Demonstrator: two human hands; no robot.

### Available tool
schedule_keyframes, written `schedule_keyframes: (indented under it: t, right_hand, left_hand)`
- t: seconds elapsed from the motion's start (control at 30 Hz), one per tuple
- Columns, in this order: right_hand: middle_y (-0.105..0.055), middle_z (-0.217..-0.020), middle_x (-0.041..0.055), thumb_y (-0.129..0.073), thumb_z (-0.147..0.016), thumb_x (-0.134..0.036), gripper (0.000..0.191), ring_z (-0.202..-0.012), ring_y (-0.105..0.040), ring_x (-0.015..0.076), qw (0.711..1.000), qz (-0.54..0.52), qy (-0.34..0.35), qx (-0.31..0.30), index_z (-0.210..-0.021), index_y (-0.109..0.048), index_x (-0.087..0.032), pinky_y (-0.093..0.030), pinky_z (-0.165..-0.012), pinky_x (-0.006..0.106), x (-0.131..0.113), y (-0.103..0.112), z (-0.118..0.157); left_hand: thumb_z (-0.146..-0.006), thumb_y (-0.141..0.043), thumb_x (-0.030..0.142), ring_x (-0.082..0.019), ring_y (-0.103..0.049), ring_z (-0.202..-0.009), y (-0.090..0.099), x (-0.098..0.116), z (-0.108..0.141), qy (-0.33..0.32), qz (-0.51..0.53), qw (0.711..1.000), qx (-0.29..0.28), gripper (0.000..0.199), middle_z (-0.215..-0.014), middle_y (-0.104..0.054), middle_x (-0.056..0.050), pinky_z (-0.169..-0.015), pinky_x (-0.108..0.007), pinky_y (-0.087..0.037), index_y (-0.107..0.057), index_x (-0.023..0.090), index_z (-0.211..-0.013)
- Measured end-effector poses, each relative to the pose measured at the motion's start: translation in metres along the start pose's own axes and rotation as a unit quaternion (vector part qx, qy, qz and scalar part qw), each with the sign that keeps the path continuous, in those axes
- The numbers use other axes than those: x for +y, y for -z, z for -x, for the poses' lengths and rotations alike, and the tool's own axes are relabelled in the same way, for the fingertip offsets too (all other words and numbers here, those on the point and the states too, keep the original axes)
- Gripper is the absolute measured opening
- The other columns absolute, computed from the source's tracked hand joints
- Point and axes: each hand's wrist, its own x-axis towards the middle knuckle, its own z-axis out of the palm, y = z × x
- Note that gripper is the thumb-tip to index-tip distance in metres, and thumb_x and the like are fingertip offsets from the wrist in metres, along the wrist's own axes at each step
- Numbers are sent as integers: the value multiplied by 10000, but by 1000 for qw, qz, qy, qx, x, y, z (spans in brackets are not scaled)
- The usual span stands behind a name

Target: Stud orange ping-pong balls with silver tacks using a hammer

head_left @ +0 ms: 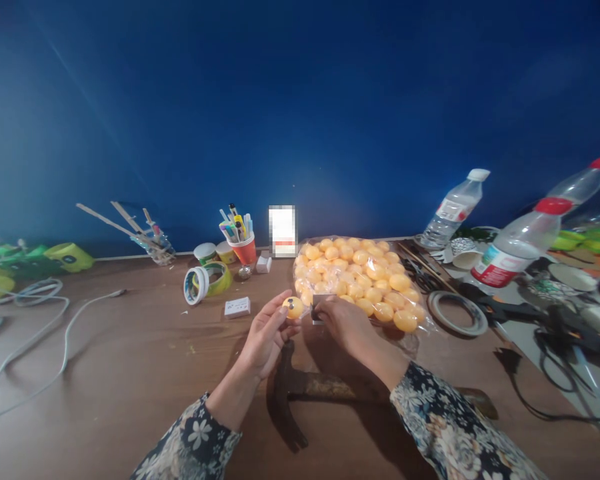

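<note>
My left hand pinches a small yellow-orange ball with dark spots on its face, held above the table. Close on its right, my right hand has its fingers drawn together around a small dark and grey patch that I cannot make out. Just behind the hands lies a clear plastic bag of yellow-orange balls. Below them a claw hammer rests on the brown table, its handle partly hidden by my right forearm.
Left of my hands are a small white box, tape rolls and a paper cup of pens. A white cable runs over the left side. At right are a grey tape roll, plastic bottles and black cords.
</note>
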Motion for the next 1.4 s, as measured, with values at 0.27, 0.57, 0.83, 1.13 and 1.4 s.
schedule_keyframes:
  t: [0.27,0.57,0.83,1.13,1.4]
  right_hand:
    - [-682,-871,58,-479,-898,-175,198,-788,-626,186,999,-25,-8,18,-867,-669,-218,-379,-641,255,1,1,2]
    - [-658,-837,15,-529,-885,-251,100,-750,-602,150,952,-300,26,57,-938,-597,-200,-460,-695,267,0,7,1]
    - [-589,-697,-30,-755,-704,-408,257,-628,-498,110,764,-642,-53,34,-764,-628,-193,-405,-600,243,-16,18,7]
    - [-583,-727,-23,-750,-699,-405,242,-660,-480,115,744,-666,-54,25,-751,-651,-191,-398,-646,250,-19,13,8]
    - [-626,-797,-4,-806,-619,-403,264,-657,-477,110,700,-709,-88,9,-686,-668,-189,-404,-646,243,-24,13,8]
  left_hand:
    - [-678,-815,300,-103,-671,-661,-3,-1,0,-14,-13,1000,14,468,-850,-701,-27,-637,-202,-561,-626,152,-1079]
    - [-641,-834,298,-105,-671,-669,-10,0,3,-41,-48,998,24,483,-875,-696,-19,-651,-214,-560,-627,161,-1056]
    - [-683,-811,248,-125,-688,-753,-18,-2,5,-52,-48,997,-15,440,-963,-721,-56,-698,-217,-559,-648,164,-1083]
    - [-707,-789,275,-142,-689,-780,-11,-10,1,-79,-112,990,-19,471,-982,-727,-60,-728,-250,-569,-646,172,-1144]
    - [-685,-798,282,-164,-683,-816,-14,-6,5,-103,-160,982,-13,414,-1018,-722,-86,-734,-257,-561,-672,165,-1062]
